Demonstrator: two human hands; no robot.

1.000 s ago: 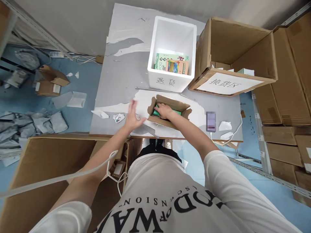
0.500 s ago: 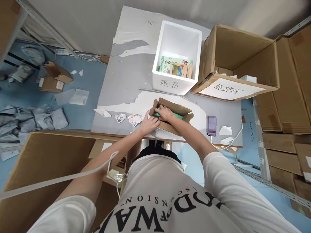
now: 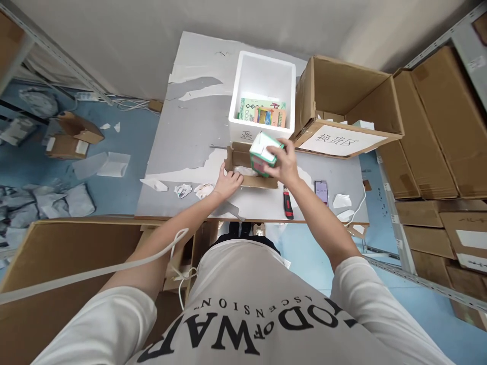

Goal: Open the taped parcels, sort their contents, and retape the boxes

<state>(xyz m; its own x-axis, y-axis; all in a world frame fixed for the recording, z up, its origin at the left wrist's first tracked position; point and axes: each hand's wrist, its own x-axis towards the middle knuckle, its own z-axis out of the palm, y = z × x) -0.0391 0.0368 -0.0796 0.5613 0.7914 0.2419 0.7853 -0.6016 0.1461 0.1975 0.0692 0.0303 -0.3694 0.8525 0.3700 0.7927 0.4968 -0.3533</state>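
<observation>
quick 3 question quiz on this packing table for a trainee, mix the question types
1. True or false: the right hand holds the green and white box above the open carton.
2. What does the left hand rest on? A) the phone B) the carton's edge C) the foam box
3. Fill in: the red-handled tool lies on the table between the carton and the ____.

Key
1. True
2. B
3. phone
</observation>
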